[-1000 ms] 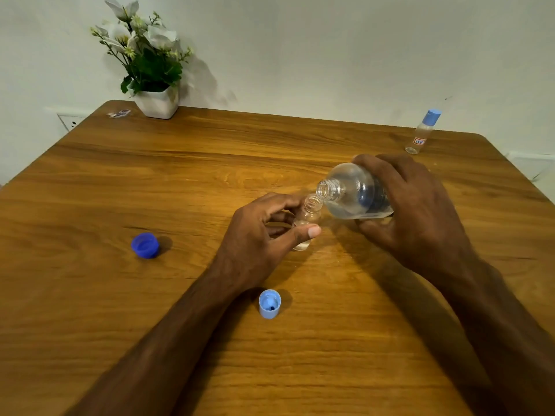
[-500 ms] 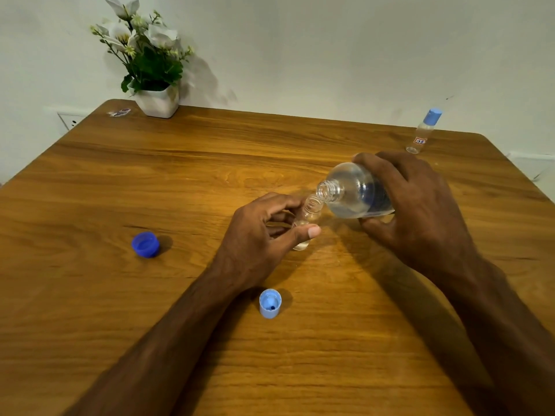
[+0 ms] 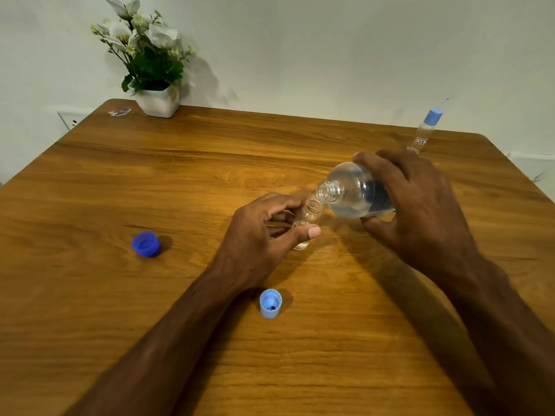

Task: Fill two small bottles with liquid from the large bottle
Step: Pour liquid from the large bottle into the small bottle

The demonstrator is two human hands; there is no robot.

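Note:
My right hand grips the large clear bottle, tipped to the left with its open neck touching the mouth of a small clear bottle. My left hand holds that small bottle, which leans to the right with its base on the wooden table; my fingers hide most of its body. Liquid lies in the lower side of the large bottle. A second small bottle with a light blue cap stands upright at the far right edge of the table.
A dark blue cap lies open side up on the left of the table. A light blue cap sits near my left forearm. A white pot of flowers stands at the far left corner beside a small sticker.

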